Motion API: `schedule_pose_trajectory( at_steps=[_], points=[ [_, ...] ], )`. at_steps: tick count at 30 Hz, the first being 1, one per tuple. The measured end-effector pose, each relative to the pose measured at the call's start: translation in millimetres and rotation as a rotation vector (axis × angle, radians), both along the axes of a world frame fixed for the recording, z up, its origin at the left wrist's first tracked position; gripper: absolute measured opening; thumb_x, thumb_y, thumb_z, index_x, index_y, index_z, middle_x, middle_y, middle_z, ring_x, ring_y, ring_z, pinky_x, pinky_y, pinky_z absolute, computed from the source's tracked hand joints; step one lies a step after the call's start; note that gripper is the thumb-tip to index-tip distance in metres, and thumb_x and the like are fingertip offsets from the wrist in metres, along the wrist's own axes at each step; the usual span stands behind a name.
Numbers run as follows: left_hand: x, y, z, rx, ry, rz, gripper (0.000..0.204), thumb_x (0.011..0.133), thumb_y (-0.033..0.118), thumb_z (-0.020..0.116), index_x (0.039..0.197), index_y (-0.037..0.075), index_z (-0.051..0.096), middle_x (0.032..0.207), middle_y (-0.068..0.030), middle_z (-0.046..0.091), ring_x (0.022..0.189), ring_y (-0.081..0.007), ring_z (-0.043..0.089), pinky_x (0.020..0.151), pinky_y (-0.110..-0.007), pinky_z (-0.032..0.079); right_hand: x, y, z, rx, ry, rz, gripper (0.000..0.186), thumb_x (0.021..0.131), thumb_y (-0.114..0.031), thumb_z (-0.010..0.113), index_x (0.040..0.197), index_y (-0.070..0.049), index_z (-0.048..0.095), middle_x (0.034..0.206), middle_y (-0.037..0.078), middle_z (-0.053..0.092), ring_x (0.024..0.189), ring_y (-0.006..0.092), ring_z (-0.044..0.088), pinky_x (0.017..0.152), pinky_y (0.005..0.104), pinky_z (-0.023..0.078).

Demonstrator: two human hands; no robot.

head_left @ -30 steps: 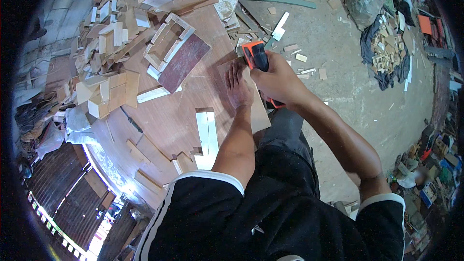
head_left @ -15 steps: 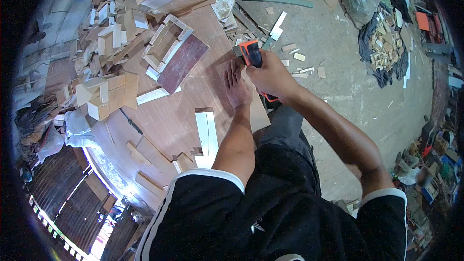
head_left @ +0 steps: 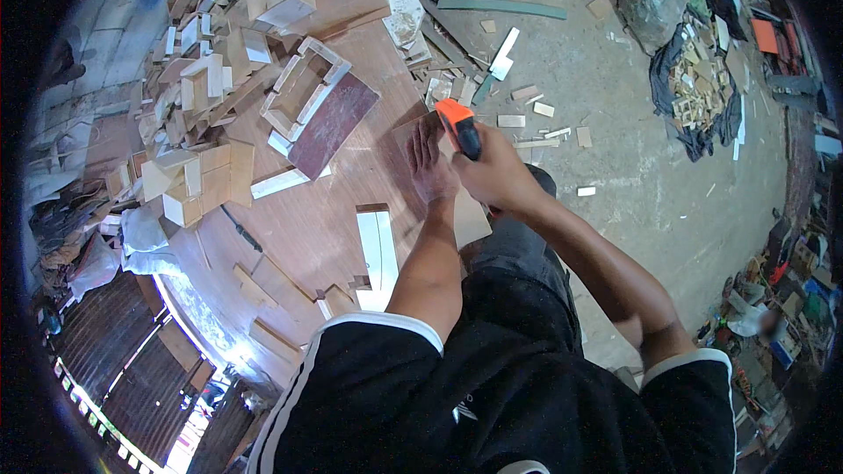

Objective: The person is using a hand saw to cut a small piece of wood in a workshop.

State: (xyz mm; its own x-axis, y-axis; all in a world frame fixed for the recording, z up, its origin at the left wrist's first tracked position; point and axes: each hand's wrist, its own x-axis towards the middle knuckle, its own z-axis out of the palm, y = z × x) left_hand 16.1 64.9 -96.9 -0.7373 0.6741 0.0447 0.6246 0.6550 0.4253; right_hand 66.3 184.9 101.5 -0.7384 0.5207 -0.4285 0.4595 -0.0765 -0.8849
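Note:
My left hand (head_left: 432,165) lies flat, fingers stretched out, on a thin brown board (head_left: 471,218) at the table's right edge. Close beside it, my right hand (head_left: 499,167) is wrapped round the orange and black handle of a handsaw (head_left: 458,123). The saw's blade is mostly hidden below the handle and the hand. To the left of my left forearm lies a white board with a curved line (head_left: 376,246).
Wooden box shapes (head_left: 206,180) are heaped on the table's left side. A frame with a dark red panel (head_left: 334,123) sits near the middle. Offcuts (head_left: 511,121) lie on the concrete floor, with a dark cloth of wood scraps (head_left: 700,101) farther right.
My right hand has drawn the handsaw down and toward my body. My left hand stays flat on the board. An offcut on the floor shows beside my right forearm.

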Motion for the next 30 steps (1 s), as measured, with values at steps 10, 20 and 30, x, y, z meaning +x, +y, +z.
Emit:
schedule_pose_trajectory(
  at_steps=[10,20,30],
  points=[
    [2.7,2.2,9.7,-0.052,0.046,-0.032,0.064,0.086,0.018,0.060,0.145,0.005,0.042,0.155,-0.0112,0.039,0.146,-0.0261,0.032,0.122,-0.045,0.023,-13.4,2.9,-2.9,-0.098,-0.047,-0.024,0.013,0.081,-0.005,0.055,0.093,0.000,0.057,0.065,0.003,0.051,0.057,0.0112,0.050,0.049,0.0332,0.041],
    [-0.1,1.7,6.6,-0.105,-0.060,0.036,0.061,0.089,0.012,0.050,0.148,0.005,0.036,0.158,-0.0105,0.033,0.149,-0.0240,0.026,0.123,-0.043,0.018,-72.4,9.3,-68.0,0.084,-0.211,-0.011,0.016,0.079,-0.012,0.059,0.086,0.002,0.063,0.075,0.022,0.062,0.072,0.0306,0.066,0.061,0.0437,0.049],
    [0.8,2.5,5.8,0.019,-0.005,0.011,0.058,0.081,0.004,0.052,0.139,0.005,0.046,0.155,-0.0138,0.038,0.146,-0.0297,0.031,0.121,-0.048,0.022,-37.3,24.0,-22.3,-0.130,-0.194,-0.045,0.009,0.084,-0.007,0.056,0.088,0.001,0.058,0.062,0.005,0.055,0.048,0.0146,0.055,0.042,0.0329,0.041]
  ],
)
